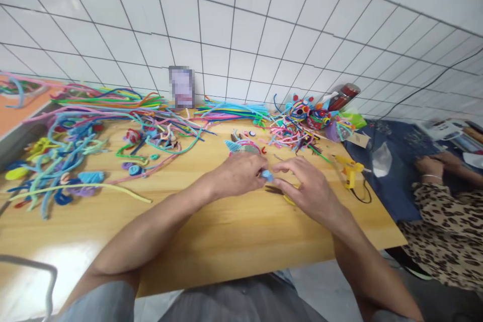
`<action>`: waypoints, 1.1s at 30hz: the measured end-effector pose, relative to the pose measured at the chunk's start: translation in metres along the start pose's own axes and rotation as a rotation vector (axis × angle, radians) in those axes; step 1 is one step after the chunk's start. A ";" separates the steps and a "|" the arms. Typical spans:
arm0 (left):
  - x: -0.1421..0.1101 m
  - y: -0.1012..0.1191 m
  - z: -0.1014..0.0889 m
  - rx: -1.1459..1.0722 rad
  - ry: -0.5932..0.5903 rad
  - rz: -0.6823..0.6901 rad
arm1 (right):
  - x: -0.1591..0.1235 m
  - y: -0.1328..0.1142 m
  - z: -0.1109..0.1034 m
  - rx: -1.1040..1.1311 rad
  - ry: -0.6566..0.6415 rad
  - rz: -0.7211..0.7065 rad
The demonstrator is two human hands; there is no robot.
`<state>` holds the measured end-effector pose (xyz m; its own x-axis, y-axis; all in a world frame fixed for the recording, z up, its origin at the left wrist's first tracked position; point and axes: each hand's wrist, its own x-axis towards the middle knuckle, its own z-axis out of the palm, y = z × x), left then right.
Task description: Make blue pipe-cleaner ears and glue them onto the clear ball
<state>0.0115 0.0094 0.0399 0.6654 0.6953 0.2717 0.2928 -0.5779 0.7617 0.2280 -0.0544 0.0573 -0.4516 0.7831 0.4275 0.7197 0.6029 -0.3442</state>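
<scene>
My left hand [243, 173] is closed, its fingers pinching a small light-blue fuzzy piece [267, 176] that looks like pipe cleaner. Just to the right is my right hand [307, 186], thumb and fingers apart with their tips close to the blue piece; whether they touch it I cannot tell. Behind my left hand lies a light-blue striped pointed piece [233, 146] beside a pink-and-grey rounded one, partly hidden. A tool with a dark end and a yellow handle [289, 200] rests beneath my right hand, mostly covered.
Pipe cleaners [234, 110] lie in bundles along the tiled wall, with coiled blue pieces [90, 177] at left. A phone [183, 88] leans there. Finished colourful figures [300, 107] stand near a bottle [344, 96]. A yellow glue gun [349, 170] sits right, near another person's leopard-print sleeve [445, 211].
</scene>
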 end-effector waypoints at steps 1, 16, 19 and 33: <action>-0.002 0.001 0.002 0.036 -0.004 0.002 | 0.000 0.000 0.004 0.011 -0.010 -0.014; -0.019 -0.009 -0.033 0.043 0.288 -0.144 | 0.029 0.046 0.021 0.373 0.149 0.299; -0.034 -0.042 -0.017 0.005 0.792 -0.127 | 0.047 0.066 0.039 0.471 0.208 0.373; -0.028 -0.120 0.046 -0.431 0.499 -0.253 | 0.060 0.081 0.077 0.561 0.253 0.350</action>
<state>-0.0109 0.0397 -0.0866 0.1881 0.9586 0.2139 0.0306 -0.2234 0.9742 0.2189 0.0532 -0.0098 -0.0575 0.9269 0.3709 0.3890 0.3630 -0.8467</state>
